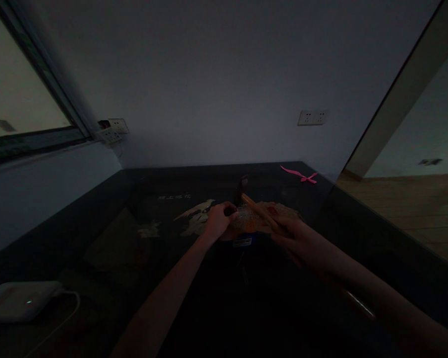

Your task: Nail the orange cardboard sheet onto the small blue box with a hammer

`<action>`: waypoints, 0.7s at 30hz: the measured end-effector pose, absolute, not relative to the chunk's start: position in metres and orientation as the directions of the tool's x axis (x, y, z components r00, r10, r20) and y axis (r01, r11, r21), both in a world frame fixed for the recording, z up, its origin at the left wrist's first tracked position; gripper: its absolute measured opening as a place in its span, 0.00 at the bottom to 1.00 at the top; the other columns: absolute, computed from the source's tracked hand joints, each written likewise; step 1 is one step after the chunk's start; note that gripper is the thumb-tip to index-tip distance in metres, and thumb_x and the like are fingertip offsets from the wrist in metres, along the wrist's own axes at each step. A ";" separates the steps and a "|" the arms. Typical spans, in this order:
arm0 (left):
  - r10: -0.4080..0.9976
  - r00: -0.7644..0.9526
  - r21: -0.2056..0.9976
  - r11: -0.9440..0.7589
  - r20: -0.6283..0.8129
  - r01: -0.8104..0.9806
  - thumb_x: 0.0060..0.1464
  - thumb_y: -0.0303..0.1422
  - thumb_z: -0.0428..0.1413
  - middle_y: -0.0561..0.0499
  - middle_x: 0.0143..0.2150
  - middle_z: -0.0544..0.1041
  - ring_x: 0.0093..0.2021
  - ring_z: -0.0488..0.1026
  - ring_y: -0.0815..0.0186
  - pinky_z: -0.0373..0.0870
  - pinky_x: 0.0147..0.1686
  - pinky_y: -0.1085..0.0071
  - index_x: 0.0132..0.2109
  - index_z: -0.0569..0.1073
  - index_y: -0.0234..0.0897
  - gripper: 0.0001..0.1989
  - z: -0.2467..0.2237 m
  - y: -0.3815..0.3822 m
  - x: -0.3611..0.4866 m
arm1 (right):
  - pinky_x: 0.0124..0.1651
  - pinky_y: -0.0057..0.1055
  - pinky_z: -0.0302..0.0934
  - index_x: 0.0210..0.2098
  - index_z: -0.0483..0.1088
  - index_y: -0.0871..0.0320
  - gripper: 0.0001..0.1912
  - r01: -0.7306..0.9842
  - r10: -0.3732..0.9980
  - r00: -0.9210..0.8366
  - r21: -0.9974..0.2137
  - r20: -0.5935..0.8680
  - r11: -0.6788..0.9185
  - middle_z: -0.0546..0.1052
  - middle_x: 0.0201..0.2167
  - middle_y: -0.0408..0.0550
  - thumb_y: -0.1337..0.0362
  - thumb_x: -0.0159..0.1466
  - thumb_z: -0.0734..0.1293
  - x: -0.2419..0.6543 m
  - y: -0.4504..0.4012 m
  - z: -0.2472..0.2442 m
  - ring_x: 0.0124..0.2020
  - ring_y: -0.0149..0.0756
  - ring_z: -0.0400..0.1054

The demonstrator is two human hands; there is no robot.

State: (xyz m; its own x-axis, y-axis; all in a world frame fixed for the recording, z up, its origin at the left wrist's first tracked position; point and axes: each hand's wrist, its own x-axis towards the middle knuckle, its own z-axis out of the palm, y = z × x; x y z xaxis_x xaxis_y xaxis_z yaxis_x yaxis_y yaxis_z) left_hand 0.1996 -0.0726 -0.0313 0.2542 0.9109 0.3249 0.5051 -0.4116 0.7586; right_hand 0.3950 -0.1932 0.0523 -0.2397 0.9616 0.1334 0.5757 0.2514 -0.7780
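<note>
In dim light, my right hand point(296, 237) is wrapped round the wooden handle of a hammer point(259, 210). The dark hammer head points away from me, just beyond and to the right of my left hand point(219, 219). The fingers of that left hand are pinched together; whatever is between them is too small and dark to make out. Under the hammer, beside my left fingertips, lies a flat, shiny see-through packet point(247, 221) with orange and a blue label at its near edge. Whether the hammer head touches anything cannot be seen.
The glossy black table point(194, 303) carries a printed pale bird and flower design. A pink ribbon point(306, 177) lies at the far right. A white device point(22, 301) with a cable sits near left. Wall sockets point(312, 118) are above the table's back edge.
</note>
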 end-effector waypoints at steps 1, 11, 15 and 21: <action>0.908 0.256 0.741 -0.420 0.333 0.524 0.47 0.29 0.57 0.50 0.33 0.78 0.34 0.74 0.65 0.69 0.37 0.70 0.34 0.73 0.35 0.04 -0.030 -0.074 0.199 | 0.31 0.31 0.63 0.38 0.73 0.59 0.12 0.584 0.965 -0.242 -0.779 0.103 0.229 0.75 0.28 0.47 0.65 0.55 0.64 0.395 -0.193 0.050 0.29 0.39 0.69; 0.903 0.263 0.732 -0.429 0.339 0.529 0.47 0.28 0.57 0.51 0.32 0.77 0.34 0.74 0.66 0.68 0.36 0.71 0.33 0.73 0.35 0.03 -0.033 -0.071 0.199 | 0.30 0.29 0.61 0.41 0.71 0.62 0.14 0.620 0.958 -0.284 -0.754 0.042 0.217 0.75 0.34 0.50 0.63 0.57 0.61 0.397 -0.190 0.050 0.30 0.37 0.68; 0.906 0.252 0.710 -0.422 0.339 0.563 0.47 0.28 0.58 0.50 0.32 0.77 0.34 0.74 0.65 0.68 0.36 0.71 0.33 0.73 0.35 0.03 -0.030 -0.074 0.199 | 0.33 0.31 0.62 0.44 0.69 0.62 0.16 0.618 0.964 -0.267 -0.767 0.001 0.172 0.74 0.32 0.49 0.63 0.59 0.60 0.397 -0.189 0.044 0.33 0.39 0.69; 0.914 0.258 0.765 -0.404 0.313 0.502 0.48 0.26 0.57 0.52 0.32 0.77 0.35 0.75 0.67 0.69 0.37 0.73 0.33 0.72 0.36 0.02 -0.032 -0.073 0.200 | 0.31 0.31 0.61 0.42 0.70 0.60 0.14 0.625 0.956 -0.270 -0.735 0.114 0.264 0.72 0.27 0.46 0.62 0.58 0.62 0.399 -0.189 0.052 0.28 0.37 0.67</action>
State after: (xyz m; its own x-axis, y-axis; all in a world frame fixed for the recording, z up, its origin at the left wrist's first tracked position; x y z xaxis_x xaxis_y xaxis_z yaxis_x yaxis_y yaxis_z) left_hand 0.2003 -0.0731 -0.0320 0.2575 0.9141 0.3133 0.5015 -0.4036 0.7653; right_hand 0.3994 -0.1894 0.0522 -0.2696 0.9562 0.1143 0.6249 0.2640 -0.7347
